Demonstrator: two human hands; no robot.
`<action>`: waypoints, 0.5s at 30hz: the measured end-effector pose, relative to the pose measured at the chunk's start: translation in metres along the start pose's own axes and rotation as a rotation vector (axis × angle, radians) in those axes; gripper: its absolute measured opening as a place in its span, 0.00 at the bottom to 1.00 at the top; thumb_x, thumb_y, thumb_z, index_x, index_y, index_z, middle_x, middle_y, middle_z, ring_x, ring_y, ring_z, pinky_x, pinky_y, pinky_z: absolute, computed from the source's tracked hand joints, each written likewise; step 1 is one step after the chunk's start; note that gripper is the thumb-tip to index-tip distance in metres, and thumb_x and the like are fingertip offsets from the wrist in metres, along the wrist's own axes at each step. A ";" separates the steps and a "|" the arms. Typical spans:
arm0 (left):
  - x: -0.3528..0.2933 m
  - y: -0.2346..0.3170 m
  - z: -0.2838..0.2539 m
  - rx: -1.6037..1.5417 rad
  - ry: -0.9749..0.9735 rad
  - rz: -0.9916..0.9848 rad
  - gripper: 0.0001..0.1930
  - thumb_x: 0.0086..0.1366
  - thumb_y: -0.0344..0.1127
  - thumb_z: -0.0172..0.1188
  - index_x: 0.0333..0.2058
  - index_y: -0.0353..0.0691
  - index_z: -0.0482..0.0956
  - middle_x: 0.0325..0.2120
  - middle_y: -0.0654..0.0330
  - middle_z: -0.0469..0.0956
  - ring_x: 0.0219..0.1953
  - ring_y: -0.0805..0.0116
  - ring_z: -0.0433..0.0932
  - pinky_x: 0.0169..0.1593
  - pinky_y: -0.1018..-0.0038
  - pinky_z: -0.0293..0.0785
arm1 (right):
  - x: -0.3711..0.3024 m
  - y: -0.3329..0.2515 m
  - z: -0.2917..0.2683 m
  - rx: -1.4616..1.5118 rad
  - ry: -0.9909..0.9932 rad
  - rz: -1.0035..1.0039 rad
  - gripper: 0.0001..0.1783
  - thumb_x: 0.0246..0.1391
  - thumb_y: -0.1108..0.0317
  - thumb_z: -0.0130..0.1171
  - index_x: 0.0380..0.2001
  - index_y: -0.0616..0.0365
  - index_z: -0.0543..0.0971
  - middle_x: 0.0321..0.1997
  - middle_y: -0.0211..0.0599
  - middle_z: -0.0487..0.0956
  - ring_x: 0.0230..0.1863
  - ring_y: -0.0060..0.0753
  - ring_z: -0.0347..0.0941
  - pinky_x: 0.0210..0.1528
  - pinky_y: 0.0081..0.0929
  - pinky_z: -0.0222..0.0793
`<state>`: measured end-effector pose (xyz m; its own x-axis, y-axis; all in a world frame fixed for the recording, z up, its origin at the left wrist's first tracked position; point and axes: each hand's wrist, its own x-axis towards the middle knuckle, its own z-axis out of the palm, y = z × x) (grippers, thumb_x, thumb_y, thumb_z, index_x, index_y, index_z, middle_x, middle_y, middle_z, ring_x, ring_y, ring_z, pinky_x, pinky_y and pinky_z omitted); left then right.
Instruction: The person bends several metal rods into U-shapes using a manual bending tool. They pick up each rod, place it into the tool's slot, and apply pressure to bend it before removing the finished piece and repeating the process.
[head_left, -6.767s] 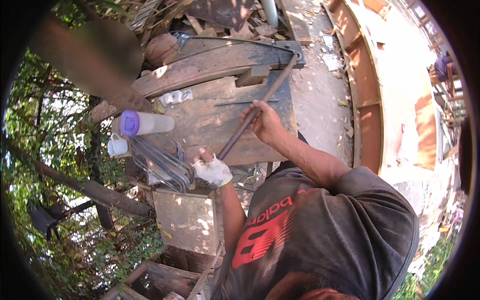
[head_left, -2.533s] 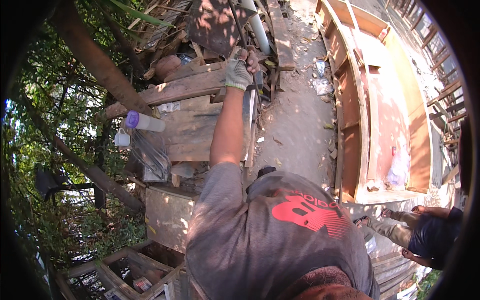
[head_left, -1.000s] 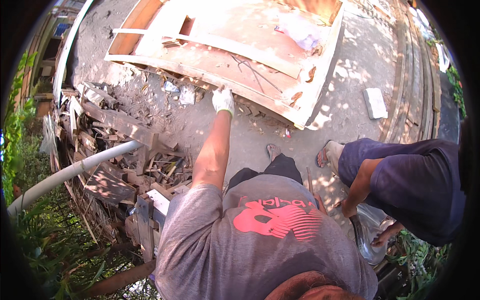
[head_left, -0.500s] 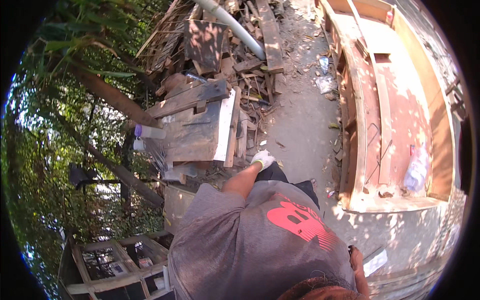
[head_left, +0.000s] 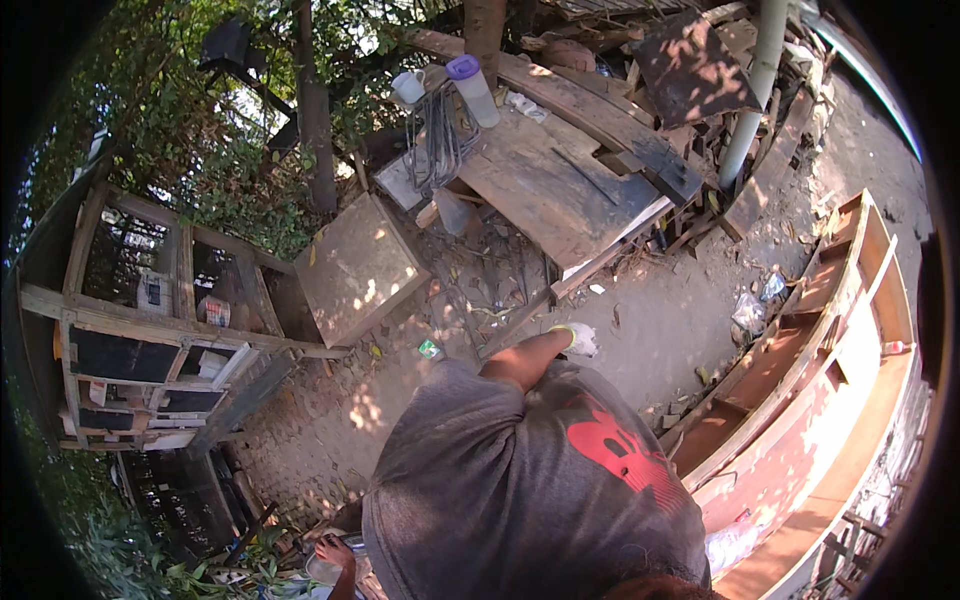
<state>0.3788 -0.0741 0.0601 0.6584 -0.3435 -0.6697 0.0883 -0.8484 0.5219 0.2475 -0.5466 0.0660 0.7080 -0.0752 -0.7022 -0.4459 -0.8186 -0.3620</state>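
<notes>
My left hand wears a white glove with a yellow-green cuff and hangs in front of my grey shirt, low over the dirt ground. I see mostly its back, so its fingers do not show clearly, and nothing held is visible. The work table of worn boards stands just beyond it. My right hand is out of view. At the lower left, a bare hand with part of a forearm shows beside clutter; it appears to belong to another person.
On the table stand a pitcher with a purple lid, a white mug and a wire bundle. A wooden box and slatted wooden frame are at left. A long open wooden frame lies right; scrap wood lies behind.
My view has swung left, so the table shifts right and the wooden box and slatted frame come into fuller view. The gloved hand remains before my shirt.
</notes>
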 end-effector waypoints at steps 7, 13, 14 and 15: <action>-0.058 -0.156 0.010 -0.320 0.362 -0.374 0.28 0.52 0.56 0.61 0.47 0.45 0.81 0.47 0.47 0.79 0.49 0.48 0.78 0.52 0.57 0.74 | 0.070 -0.125 0.014 -0.238 -0.064 -0.199 0.22 0.50 0.55 0.61 0.41 0.62 0.81 0.40 0.54 0.81 0.46 0.49 0.79 0.43 0.39 0.74; -0.085 -0.258 0.110 -0.203 0.509 -0.446 0.17 0.62 0.42 0.52 0.45 0.41 0.80 0.41 0.49 0.82 0.44 0.53 0.82 0.43 0.59 0.77 | 0.101 -0.173 0.020 -0.390 -0.081 -0.303 0.24 0.48 0.54 0.62 0.41 0.64 0.82 0.42 0.58 0.81 0.48 0.50 0.78 0.45 0.40 0.74; -0.079 -0.287 0.138 -0.152 0.509 -0.406 0.17 0.62 0.42 0.52 0.46 0.42 0.80 0.42 0.49 0.81 0.44 0.54 0.82 0.43 0.58 0.77 | 0.111 -0.185 0.020 -0.421 -0.093 -0.346 0.24 0.48 0.54 0.63 0.41 0.64 0.82 0.42 0.58 0.81 0.48 0.51 0.78 0.45 0.41 0.74; -0.077 -0.287 0.129 -0.081 0.604 -0.416 0.17 0.62 0.43 0.52 0.45 0.43 0.80 0.40 0.51 0.82 0.42 0.55 0.82 0.40 0.58 0.77 | 0.115 -0.187 0.015 -0.455 -0.084 -0.356 0.25 0.47 0.54 0.63 0.41 0.64 0.82 0.42 0.59 0.81 0.49 0.51 0.78 0.45 0.41 0.74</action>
<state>0.2062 0.1444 -0.1062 0.8534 0.3013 -0.4254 0.4596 -0.8200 0.3411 0.4037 -0.3932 0.0438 0.7172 0.2795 -0.6384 0.1046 -0.9489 -0.2978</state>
